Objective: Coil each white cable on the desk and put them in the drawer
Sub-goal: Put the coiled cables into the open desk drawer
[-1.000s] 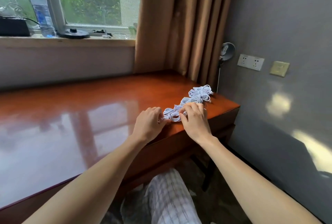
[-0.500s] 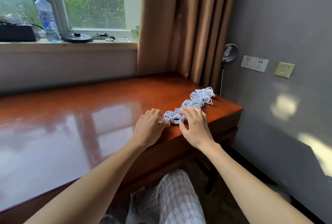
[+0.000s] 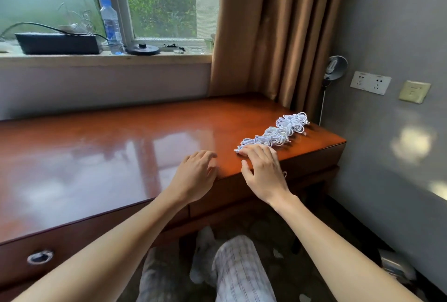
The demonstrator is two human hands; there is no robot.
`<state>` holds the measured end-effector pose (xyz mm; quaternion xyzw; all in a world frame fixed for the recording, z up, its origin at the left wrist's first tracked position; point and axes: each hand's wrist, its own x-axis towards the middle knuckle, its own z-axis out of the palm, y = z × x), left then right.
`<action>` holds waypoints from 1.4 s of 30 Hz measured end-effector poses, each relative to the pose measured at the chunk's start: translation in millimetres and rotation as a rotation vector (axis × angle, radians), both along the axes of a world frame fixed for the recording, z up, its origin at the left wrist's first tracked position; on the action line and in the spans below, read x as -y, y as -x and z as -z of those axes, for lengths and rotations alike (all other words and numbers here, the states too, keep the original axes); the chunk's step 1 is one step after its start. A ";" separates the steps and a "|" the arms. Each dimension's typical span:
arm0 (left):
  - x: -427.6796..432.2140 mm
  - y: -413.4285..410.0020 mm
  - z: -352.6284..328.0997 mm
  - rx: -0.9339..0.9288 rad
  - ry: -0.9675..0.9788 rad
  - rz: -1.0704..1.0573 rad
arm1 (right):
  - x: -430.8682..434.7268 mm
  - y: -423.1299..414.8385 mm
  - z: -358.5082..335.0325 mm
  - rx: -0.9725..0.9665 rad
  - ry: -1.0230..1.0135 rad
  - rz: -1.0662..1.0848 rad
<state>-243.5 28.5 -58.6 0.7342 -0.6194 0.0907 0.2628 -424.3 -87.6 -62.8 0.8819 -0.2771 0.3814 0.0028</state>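
- Head view, far left: a left drawer [image 3: 72,248] with a ring pull [image 3: 40,257] sits closed under the desk edge.
- On the windowsill stand a black box [image 3: 58,43], a water bottle [image 3: 111,27] and a flat black disc [image 3: 142,49].
- The glossy wooden desk [image 3: 108,156] fills the middle.
- The left hand [image 3: 196,175] rests at the desk's front edge, fingers loosely bent and holding nothing, apart from the cables.
- The right hand [image 3: 262,171] lies with fingers spread. Its fingertips [image 3: 251,150] press on the near end of the cables and grip nothing.
- Below both hands, a right drawer [image 3: 242,192] is closed.
- The white cables [image 3: 278,133] lie coiled in a row on the desk's right end, running toward the far corner.
- Behind them hangs a tan curtain [image 3: 278,30].
- On the grey wall are a lamp [image 3: 336,66], a socket [image 3: 370,83] and a switch plate [image 3: 414,91].
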 end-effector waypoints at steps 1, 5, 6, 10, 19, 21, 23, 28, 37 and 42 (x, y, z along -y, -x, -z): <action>-13.6 -1.9 0.0 -0.007 0.001 -0.007 | -9.4 -2.8 0.7 0.007 -0.002 -0.016; -77.2 -15.0 5.8 0.011 0.015 -0.040 | -55.8 -15.7 10.0 -0.006 -0.033 -0.105; -93.1 -18.9 6.8 0.020 0.025 -0.057 | -68.4 -20.0 11.5 -0.007 -0.043 -0.132; -156.0 -28.6 6.3 0.093 0.074 -0.112 | -116.3 -42.6 15.0 -0.019 -0.066 -0.240; -280.9 -53.7 35.8 0.088 0.029 -0.284 | -219.6 -100.6 30.3 -0.078 -0.148 -0.434; -304.4 -59.9 46.3 0.066 -0.003 -0.340 | -239.8 -111.8 36.6 -0.108 -0.183 -0.456; -324.0 -67.5 57.0 0.051 -0.034 -0.394 | -256.4 -123.1 43.1 -0.132 -0.207 -0.476; -350.9 -87.1 70.6 -0.003 -0.120 -0.535 | -281.6 -151.0 52.1 -0.196 -0.240 -0.519; -343.7 -107.9 64.5 -0.117 -0.237 -0.596 | -298.0 -186.1 58.2 -0.296 -0.286 -0.523; -343.7 -121.0 62.8 -0.238 -0.150 -0.492 | -306.0 -201.5 55.7 -0.324 -0.286 -0.553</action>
